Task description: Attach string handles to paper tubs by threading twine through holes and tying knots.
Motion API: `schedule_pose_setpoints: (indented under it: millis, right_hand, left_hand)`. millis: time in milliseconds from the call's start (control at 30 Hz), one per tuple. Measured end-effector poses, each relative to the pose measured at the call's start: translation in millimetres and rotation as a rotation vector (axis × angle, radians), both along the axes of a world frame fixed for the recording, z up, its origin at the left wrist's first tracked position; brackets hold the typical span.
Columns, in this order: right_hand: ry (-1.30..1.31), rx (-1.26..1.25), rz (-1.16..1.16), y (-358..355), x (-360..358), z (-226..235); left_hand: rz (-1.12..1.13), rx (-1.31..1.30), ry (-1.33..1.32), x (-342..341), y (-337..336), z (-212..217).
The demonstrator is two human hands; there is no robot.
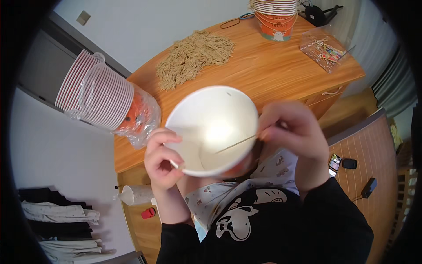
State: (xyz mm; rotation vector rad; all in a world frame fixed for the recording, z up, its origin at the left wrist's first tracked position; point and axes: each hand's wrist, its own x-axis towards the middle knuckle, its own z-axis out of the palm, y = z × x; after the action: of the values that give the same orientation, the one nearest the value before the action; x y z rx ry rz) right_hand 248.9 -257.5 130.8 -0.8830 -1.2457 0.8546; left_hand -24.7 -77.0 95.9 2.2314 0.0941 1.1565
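A paper bucket (210,110), white inside with some orange on its outer wall, is held tilted over my lap so that I look into it. Fingers and thumb of my left hand (163,154) grip its rim on the left side. On the right side, my right hand (293,130) is closed in a pinch at the rim. A thin tan cord (237,143) runs from those fingers across the bucket's opening, its other end inside. The right hand is slightly blurred, and the bucket's underside is mostly hidden.
On the wooden table (255,66) lies a pile of tan cords (195,57). Nested buckets in clear plastic (101,94) lean at left. A stack of buckets with cord handles (277,20) stands behind, beside a clear box (323,50) of small colourful pieces. A phone (335,165) lies at right.
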Motion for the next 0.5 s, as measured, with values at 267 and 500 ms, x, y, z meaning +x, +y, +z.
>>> schedule_pose_setpoints:
  millis: [267,500]
  right_hand:
    - [0.099,-0.113,0.258,31.6,10.0,-38.4]
    - [0.423,0.056,-0.041,30.2,-12.7,-31.2]
  left_hand:
    - [-0.605,-0.614,-0.483,21.5,8.8,-42.3]
    - [0.327,-0.934,-0.505,34.9,1.7,-27.9]
